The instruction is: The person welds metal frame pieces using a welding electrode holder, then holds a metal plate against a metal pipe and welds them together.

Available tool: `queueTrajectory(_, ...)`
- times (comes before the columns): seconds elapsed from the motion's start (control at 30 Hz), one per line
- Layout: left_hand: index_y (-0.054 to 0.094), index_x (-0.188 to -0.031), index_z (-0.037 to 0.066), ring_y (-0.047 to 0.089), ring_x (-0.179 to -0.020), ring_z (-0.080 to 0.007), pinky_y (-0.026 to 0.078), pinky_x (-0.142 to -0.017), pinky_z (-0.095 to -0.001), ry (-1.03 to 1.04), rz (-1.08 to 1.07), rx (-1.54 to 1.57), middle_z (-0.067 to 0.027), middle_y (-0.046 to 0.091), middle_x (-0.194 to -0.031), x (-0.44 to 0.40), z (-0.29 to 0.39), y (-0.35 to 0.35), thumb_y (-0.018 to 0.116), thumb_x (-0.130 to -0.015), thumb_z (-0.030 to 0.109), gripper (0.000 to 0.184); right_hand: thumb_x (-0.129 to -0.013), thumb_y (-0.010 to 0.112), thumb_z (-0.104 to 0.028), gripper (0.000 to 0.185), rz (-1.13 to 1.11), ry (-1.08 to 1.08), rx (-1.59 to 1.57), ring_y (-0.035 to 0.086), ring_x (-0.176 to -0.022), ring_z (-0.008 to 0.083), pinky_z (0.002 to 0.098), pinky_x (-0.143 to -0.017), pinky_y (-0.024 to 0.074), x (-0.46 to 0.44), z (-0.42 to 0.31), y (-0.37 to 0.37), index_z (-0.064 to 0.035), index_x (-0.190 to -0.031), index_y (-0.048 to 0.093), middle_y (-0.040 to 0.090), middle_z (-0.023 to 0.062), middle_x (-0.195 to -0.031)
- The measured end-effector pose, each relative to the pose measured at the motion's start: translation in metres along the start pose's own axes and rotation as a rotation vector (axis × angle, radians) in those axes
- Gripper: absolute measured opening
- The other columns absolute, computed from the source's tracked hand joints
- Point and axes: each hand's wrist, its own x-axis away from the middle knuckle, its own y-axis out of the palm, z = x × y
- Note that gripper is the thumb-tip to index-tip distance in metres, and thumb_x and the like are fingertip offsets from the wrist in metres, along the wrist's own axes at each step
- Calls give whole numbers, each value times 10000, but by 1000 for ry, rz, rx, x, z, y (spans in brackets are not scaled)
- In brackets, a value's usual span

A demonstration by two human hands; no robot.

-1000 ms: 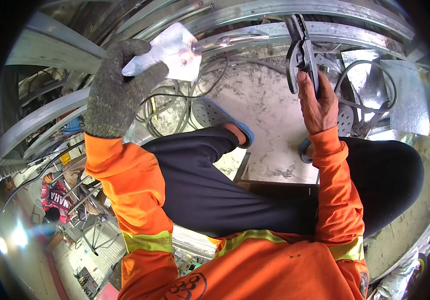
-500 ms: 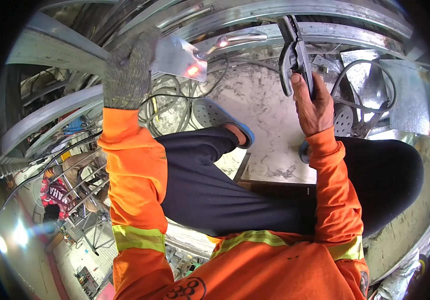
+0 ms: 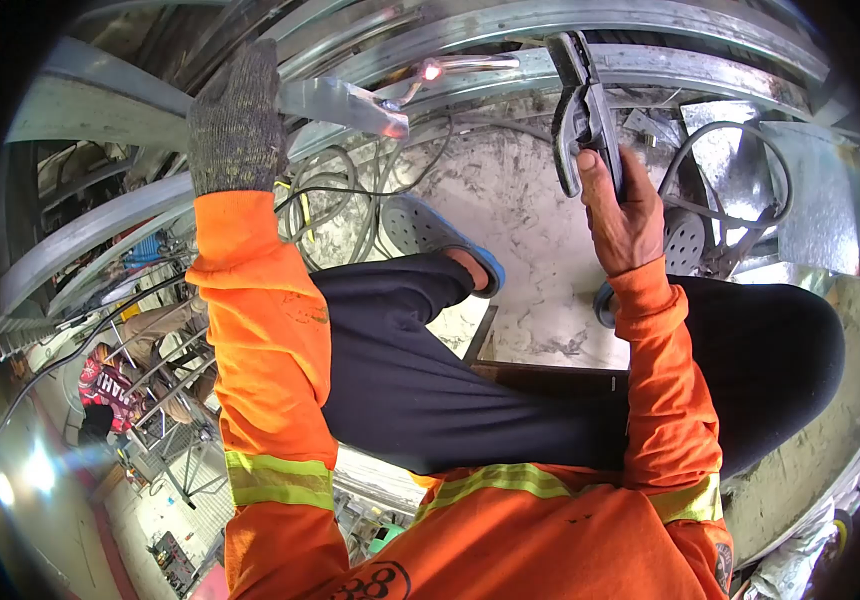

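Observation:
My left hand (image 3: 237, 125), in a dark grey knit glove, is closed around a piece of galvanized metal (image 3: 335, 103). Its bare end sticks out to the right of the glove and glows faintly at the tip. In my bare right hand (image 3: 625, 210) is a black welding electrode holder (image 3: 582, 110), held upright with its jaws pointing away from me. A thin welding rod (image 3: 475, 63) reaches left from near the jaws, and its glowing, bent end is close to the metal's corner. Whether they touch I cannot tell.
Long metal channels (image 3: 650, 65) run across the far side. Cables (image 3: 350, 200) lie coiled by my left clog (image 3: 420, 225). At right are sheet metal pieces (image 3: 810, 190) and a looped cable (image 3: 725, 125). Another person (image 3: 110, 385) is at lower left, near metal frames.
My left hand and the metal have shifted slightly left and up. The metal's red glow has dimmed. My right hand, holder and rod have moved a little left.

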Motion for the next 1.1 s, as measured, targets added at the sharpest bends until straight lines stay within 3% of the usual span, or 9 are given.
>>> queueTrajectory(0.23, 604, -1295, 191, 706, -860, -320, 567, -688, -405, -86, -79, 126, -152, 686, -1087, 9, -19, 7, 664, -813, 5, 520, -978, 665, -353, 424, -135, 3, -81, 555, -734, 125, 277, -683, 478, 1, -5, 17, 11, -1189, 617, 631, 75, -803)
queueTrajectory(0.4, 638, -1048, 136, 597, -611, -243, 475, -517, -372, -668, -85, 583, -88, 613, -802, 16, -11, 8, 740, -818, 173, 254, -978, 664, -331, 390, -177, 14, -40, 533, -707, 124, 278, -659, 468, -2, -4, 29, 14, -1155, 624, 603, 73, -775)
queueTrajectory(0.53, 659, -900, 103, 532, -462, -197, 419, -414, -352, -1025, -78, 857, -49, 569, -632, 19, 16, -1, 786, -822, 274, 226, -976, 665, -330, 383, -188, -36, -37, 528, -698, 124, 281, -646, 462, -2, -3, 36, 10, -1149, 629, 594, 77, -762)
queueTrajectory(0.6, 598, -769, 151, 320, -377, -86, 225, -348, -272, -1401, -28, 1120, 45, 366, -526, 13, 42, -16, 766, -861, 399, 313, -975, 666, -326, 370, -185, -36, -8, 522, -689, 125, 283, -639, 459, -2, -2, 37, 7, -1134, 634, 585, 78, -751)
queueTrajectory(0.7, 645, -907, 45, 492, -526, -110, 367, -456, -266, -1253, -165, 1206, -40, 524, -688, 28, 30, -15, 771, -854, 389, 369, -975, 667, -323, 364, -216, -37, 73, 525, -691, 127, 285, -644, 464, -2, -4, 37, 5, -1130, 636, 595, 86, -759)
queueTrajectory(0.8, 657, -919, 60, 559, -569, -124, 435, -481, -282, -1091, -328, 1400, -42, 581, -733, 32, 18, -16, 774, -869, 305, 276, -973, 669, -332, 377, -205, -52, 80, 528, -692, 134, 288, -651, 470, -2, -9, 39, 11, -1125, 634, 610, 94, -772)
queueTrajectory(0.93, 628, -1065, 67, 554, -625, -92, 471, -582, -271, -1004, -305, 1392, 15, 557, -747, 34, 31, -28, 711, -935, 262, 248, -977, 661, -356, 413, -140, -27, -29, 533, -719, 136, 281, -672, 472, -5, -6, 37, 28, -1124, 627, 614, 91, -786)
queueTrajectory(1.0, 609, -1123, 35, 617, -723, -127, 516, -671, -295, -924, -302, 1629, -27, 608, -800, 40, 25, -26, 672, -964, 229, 259, -979, 661, -359, 416, -127, -6, -17, 530, -725, 128, 274, -672, 468, -7, -8, 32, 28, -1127, 625, 611, 79, -792)
queueTrajectory(1.1, 600, -1122, 17, 648, -715, -173, 536, -659, -323, -833, -291, 1415, -70, 640, -841, 31, 29, -23, 663, -974, 261, 292, -980, 663, -368, 431, -99, 31, -81, 511, -724, 100, 249, -654, 446, -6, -10, 30, 33, -1130, 618, 595, 36, -800)
